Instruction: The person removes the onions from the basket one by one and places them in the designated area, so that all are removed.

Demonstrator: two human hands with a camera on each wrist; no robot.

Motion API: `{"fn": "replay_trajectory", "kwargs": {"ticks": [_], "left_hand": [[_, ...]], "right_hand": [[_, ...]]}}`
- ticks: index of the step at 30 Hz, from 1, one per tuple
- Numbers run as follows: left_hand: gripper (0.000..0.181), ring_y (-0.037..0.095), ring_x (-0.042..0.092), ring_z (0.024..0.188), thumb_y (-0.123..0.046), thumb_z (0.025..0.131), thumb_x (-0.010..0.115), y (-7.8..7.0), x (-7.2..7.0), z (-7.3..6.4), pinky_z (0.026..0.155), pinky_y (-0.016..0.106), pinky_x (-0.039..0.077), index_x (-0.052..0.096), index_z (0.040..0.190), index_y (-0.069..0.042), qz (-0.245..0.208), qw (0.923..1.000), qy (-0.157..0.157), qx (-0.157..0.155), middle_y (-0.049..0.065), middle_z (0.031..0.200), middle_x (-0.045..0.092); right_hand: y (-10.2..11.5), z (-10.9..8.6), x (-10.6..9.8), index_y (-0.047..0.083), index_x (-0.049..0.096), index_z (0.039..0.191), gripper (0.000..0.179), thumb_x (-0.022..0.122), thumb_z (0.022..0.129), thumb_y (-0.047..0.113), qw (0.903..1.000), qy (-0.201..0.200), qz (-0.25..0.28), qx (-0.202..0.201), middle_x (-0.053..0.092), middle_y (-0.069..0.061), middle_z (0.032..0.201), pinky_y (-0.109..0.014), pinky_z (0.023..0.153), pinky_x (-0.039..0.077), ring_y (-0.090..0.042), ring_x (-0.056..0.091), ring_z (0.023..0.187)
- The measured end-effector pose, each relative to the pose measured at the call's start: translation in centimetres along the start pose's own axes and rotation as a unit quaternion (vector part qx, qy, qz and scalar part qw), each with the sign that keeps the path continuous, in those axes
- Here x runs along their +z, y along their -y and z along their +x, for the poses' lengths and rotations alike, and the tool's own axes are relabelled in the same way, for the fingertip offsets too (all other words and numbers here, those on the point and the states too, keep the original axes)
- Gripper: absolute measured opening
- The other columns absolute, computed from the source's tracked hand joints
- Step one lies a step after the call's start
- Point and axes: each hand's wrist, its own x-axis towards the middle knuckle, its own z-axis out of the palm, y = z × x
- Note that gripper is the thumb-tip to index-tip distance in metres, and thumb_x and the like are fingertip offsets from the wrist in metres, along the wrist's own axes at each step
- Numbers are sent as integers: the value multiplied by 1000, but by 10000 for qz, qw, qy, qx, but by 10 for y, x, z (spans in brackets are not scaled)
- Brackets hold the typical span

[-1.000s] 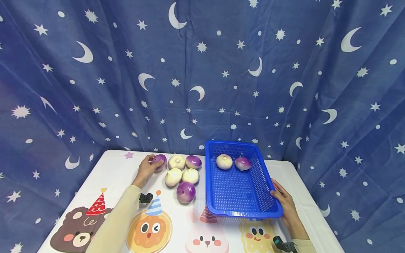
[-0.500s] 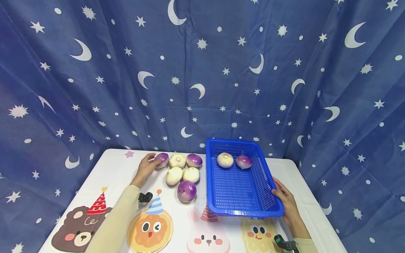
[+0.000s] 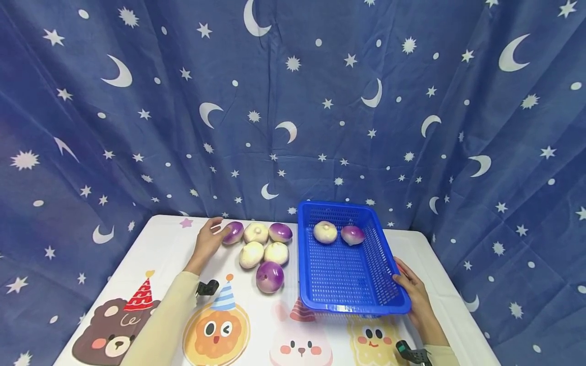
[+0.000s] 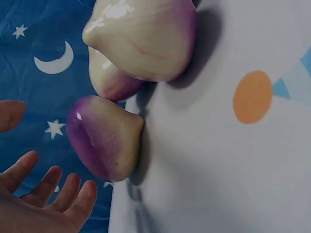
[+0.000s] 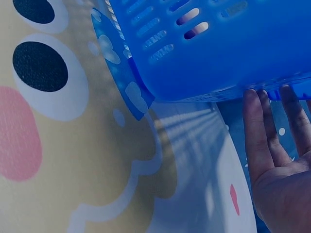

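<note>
My left hand [image 3: 209, 243] is just left of a purple-topped turnip [image 3: 233, 233] at the left end of the back row. In the left wrist view its fingers are spread, with a gap between them and the turnip [image 4: 106, 138]. Beside that turnip lie a white one [image 3: 256, 233] and a purple one [image 3: 281, 232]. Two pale turnips form a row in front, and one purple turnip [image 3: 270, 277] sits nearest me. My right hand [image 3: 415, 292] holds the right side of a blue plastic basket [image 3: 348, 308], thumb over the rim, fingers against the outside.
Inside the basket, toward its back, are a white turnip [image 3: 325, 232] and a pinkish-purple one [image 3: 352, 235]. A white cloth printed with cartoon figures covers the table [image 3: 256, 325]. Behind it hangs a blue curtain [image 3: 293, 101] with moons and stars.
My left hand has let go of the leftmost turnip and drawn back a little to the left, fingers opening. My right hand and the basket stay as they were.
</note>
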Motion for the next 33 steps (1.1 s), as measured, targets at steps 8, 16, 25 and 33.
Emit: {"fn": "replay_trajectory", "kwargs": {"ticks": [8,16,25,33], "left_hand": [[53,38,44,138,-23,94,65,-20,-3,-18,113,47,40,46,140,-3,-361,9988,44,324,18,148,46],[51,34,44,137,-23,93,67,-47,3,-37,114,46,38,48,137,-6,-628,9948,311,738,16,144,50],[45,32,51,132,-23,94,66,-80,17,-55,113,45,40,52,134,-6,-639,9909,313,1142,17,139,55],[44,30,52,131,-25,94,65,-109,33,-70,108,46,44,53,133,-9,-754,9837,639,1503,11,138,57]], "right_hand": [[0,-1,2,22,33,154,63,61,97,26,10000,-17,-12,21,56,26,122,-14,88,50,7,57,109],[1,-2,2,23,32,154,64,61,97,26,10000,-31,23,77,55,26,123,-13,88,50,8,56,109],[1,-2,3,21,33,154,63,61,97,25,10000,-23,-10,-24,56,28,121,-13,88,50,8,57,109],[0,-1,2,23,34,154,63,61,97,25,10000,-50,-2,-2,56,28,121,-13,88,49,8,56,109]]}}
